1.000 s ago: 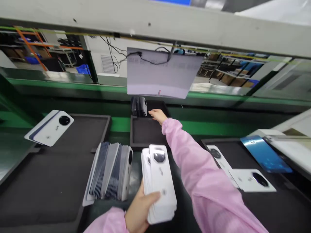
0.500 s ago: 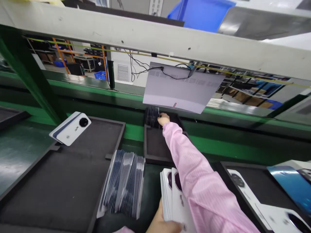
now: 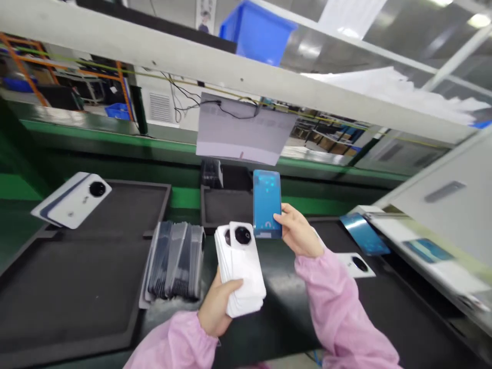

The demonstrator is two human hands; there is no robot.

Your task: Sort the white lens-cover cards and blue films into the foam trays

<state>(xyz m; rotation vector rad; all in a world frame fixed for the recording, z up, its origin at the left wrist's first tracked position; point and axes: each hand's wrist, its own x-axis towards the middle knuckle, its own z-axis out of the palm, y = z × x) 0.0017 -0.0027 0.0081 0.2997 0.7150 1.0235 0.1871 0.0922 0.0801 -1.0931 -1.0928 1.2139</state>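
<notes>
My left hand [image 3: 217,307] is closed around a stack of white phone back covers [image 3: 246,271], with round black camera areas at the upper end. Between the thumb and fingers of my right hand [image 3: 300,233] is a blue phone panel [image 3: 266,202], held upright just right of the stack's top. To the left of the stack, a row of thin panels [image 3: 175,261] stands on edge, packed closely. At the back, a smaller group of panels [image 3: 211,173] stands in a small dark tray [image 3: 226,207].
A large black tray [image 3: 69,292] lies at left, with white covers [image 3: 77,202] across its far edge. On the right are another black tray [image 3: 407,307], a white cover [image 3: 355,264] and a blue panel [image 3: 365,236]. A grey metal board [image 3: 246,133] hangs behind.
My right hand has come back from the panels in the rear tray and now holds a blue phone panel beside the stack. My left hand keeps its stack; the view has shifted right.
</notes>
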